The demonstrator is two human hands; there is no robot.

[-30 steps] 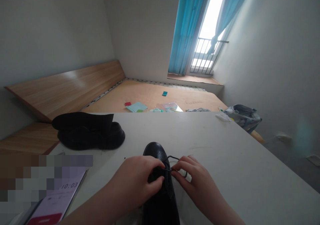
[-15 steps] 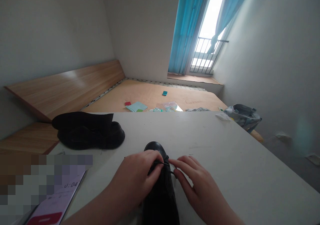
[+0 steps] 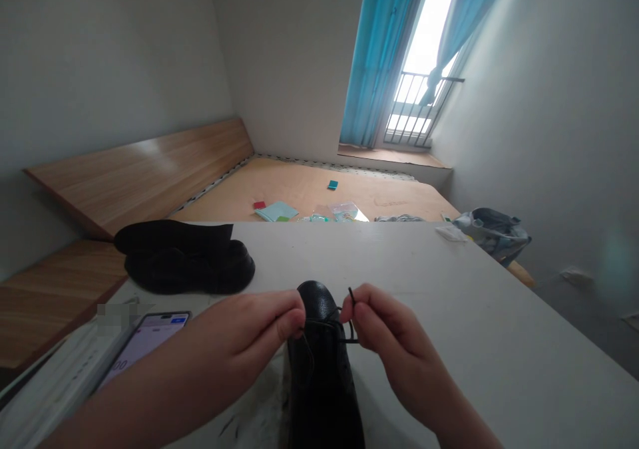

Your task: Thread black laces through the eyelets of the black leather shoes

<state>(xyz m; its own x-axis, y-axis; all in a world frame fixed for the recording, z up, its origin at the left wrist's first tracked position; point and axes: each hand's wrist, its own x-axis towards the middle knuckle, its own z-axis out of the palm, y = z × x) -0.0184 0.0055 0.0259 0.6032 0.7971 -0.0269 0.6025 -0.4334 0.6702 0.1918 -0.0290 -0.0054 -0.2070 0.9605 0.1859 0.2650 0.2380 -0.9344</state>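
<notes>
One black shoe is seen upright on the white table, toe pointed away from the camera, positioned between the two hands and slightly below their fingertips. A dark lace is drawn across its upper. At the shoe's left edge, lace is pinched between thumb and forefinger of the left hand; near its right edge, a lace end is gripped by the right hand, the tip projecting upward. The hands are held apart, the shoe's front part exposed between them. A second black shoe is placed farther off to the left, beyond the phone, which is partly covered by the left forearm.
</notes>
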